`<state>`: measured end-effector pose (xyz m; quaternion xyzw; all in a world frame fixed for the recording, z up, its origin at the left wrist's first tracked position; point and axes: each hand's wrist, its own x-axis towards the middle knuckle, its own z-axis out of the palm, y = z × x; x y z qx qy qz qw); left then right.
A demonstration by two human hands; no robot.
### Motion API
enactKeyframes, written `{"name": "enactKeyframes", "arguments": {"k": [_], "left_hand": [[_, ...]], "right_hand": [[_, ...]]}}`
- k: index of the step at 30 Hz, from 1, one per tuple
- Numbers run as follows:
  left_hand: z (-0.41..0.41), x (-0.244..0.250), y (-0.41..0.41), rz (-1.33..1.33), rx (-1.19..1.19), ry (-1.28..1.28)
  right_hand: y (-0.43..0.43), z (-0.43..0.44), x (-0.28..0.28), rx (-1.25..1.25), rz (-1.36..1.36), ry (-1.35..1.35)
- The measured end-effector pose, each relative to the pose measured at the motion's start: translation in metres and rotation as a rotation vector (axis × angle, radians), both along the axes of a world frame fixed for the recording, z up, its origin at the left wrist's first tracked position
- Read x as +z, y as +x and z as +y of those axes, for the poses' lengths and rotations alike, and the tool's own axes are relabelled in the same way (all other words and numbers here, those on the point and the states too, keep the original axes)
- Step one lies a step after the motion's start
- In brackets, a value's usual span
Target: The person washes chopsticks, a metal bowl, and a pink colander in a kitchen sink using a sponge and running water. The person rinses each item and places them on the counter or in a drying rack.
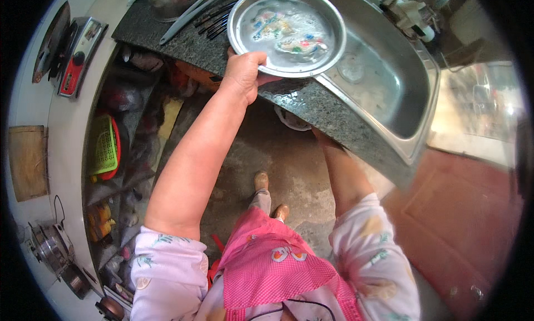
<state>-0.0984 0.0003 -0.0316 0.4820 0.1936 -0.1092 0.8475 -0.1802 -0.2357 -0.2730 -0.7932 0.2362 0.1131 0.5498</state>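
Note:
My left hand (246, 73) grips the near left rim of a round stainless steel pan (302, 64), thumb over the edge and fingers underneath. Clear water fills the shallow pan, and bright blue, red, green and yellow patches show through it; whether they are a printed pattern or loose things I cannot tell. The pan is held over the granite counter (288, 102) and the left edge of a stainless steel sink (417, 108). My right forearm reaches below the counter's front edge, which hides the right hand. A round drain (350, 68) shows in the sink.
Black chopsticks (215, 23), a long grey-handled utensil (179, 27) and a metal bowl (169, 4) lie left of the pan. Beneath the counter are a pale bowl (294, 121) and a green basket (104, 148). A gas stove (77, 58) stands far left.

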Motion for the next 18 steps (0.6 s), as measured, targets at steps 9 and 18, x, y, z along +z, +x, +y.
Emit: {"name": "enactKeyframes", "arguments": {"k": [9,18], "left_hand": [[0.003,-0.001,0.002,0.038,-0.033,0.041],[0.013,-0.001,-0.001,0.163,0.065,0.078]], "right_hand": [[-0.072,0.112,0.131,-0.273,0.243,1.278],[0.019,-0.038,0.297,0.342,0.058,1.13]]}}
